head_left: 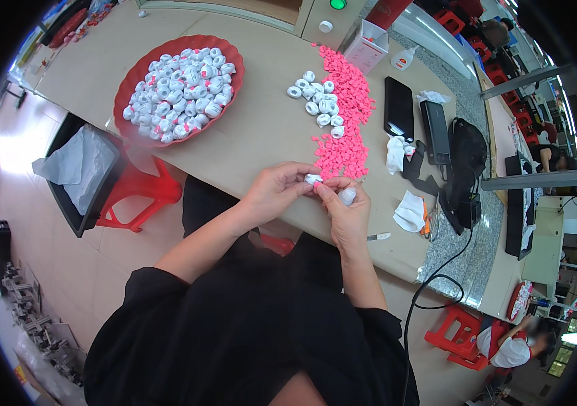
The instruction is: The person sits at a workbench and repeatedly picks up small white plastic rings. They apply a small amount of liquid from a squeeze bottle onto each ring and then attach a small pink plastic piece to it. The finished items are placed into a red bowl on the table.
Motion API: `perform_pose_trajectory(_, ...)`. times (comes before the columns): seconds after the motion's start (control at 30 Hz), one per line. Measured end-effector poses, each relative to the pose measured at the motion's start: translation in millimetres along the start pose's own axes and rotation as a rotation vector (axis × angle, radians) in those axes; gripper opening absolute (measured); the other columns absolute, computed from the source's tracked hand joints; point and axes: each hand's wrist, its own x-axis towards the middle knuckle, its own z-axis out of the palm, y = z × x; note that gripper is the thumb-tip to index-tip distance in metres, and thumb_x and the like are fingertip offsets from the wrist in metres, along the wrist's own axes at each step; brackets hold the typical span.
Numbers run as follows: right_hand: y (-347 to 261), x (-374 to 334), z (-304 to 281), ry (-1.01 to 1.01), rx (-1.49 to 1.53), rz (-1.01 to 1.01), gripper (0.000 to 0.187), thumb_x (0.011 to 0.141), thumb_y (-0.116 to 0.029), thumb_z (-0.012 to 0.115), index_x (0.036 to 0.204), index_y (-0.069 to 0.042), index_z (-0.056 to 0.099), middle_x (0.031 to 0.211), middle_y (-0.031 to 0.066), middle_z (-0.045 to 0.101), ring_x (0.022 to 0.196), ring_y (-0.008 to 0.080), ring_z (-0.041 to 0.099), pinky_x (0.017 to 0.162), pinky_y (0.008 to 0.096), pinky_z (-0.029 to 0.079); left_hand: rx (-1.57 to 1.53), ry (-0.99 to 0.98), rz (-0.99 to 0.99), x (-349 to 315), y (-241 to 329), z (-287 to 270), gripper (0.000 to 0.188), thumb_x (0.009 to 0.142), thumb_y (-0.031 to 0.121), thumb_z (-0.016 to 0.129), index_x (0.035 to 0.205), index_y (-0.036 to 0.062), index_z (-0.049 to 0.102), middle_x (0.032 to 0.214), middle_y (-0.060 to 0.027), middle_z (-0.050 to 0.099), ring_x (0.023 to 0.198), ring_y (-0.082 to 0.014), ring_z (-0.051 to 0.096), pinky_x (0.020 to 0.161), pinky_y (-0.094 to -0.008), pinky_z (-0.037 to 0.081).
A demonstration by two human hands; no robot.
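Right now both my hands meet over the near edge of the pale table (255, 139). My left hand (276, 192) pinches a small white piece (312, 178) between thumb and fingertips. My right hand (349, 213) closes in from three o'clock, thumb and forefinger at a pink bit (318, 185) on that piece; a second whitish piece (347, 196) sits tucked in its curled fingers.

Clockwise from my joined hands, a loose cluster of white pieces (325, 103) lies at twelve o'clock, touching the long spread of pink bits (351, 88) that runs from just beyond my fingers toward one. A black phone (399, 108) lies between one and two, and a dark oblong device (435, 132) at two. Crumpled white paper (409, 211) rests between three and four, beside something orange-handled (426, 218). Toward four to five, near my right wrist, lies a small blade-like tool (379, 236). At nine stands a red stool (150, 191). At ten, a scalloped red basin (238, 81) holds a heap of white pieces, many showing pink.
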Motion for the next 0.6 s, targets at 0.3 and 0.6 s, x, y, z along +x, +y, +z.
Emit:
perform_pose_trajectory(0.3, 2.7, 4.7, -6.9, -0.031, -0.067, 0.025, 0.017, 0.076, 0.0, 0.066, 0.09, 0.001, 0.057, 0.079, 0.0058, 0.061, 0.072, 0.0101, 0.06, 0.056, 0.0171, 0.043, 0.035, -0.023, -0.029, 0.3, 1.0, -2.6, 0.024, 0.086, -0.004, 0.049, 0.11, -0.0067, 0.051, 0.099, -0.0102, 0.059, 0.088, -0.0132, 0.059, 0.079, -0.0251, 0.049)
perform_pose_trajectory(0.6, -0.5, 3.2, 3.1, 0.006, -0.068, 0.043, 0.014, 0.079, -0.002, 0.063, 0.092, 0.004, 0.059, 0.08, 0.0087, 0.063, 0.072, 0.0112, 0.061, 0.067, 0.0218, 0.049, -0.004, 0.005, 0.013, -2.3, 2.2, -1.6, 0.024, 0.086, -0.004, 0.05, 0.11, -0.0067, 0.052, 0.1, -0.0112, 0.059, 0.088, -0.0136, 0.059, 0.08, -0.0255, 0.049)
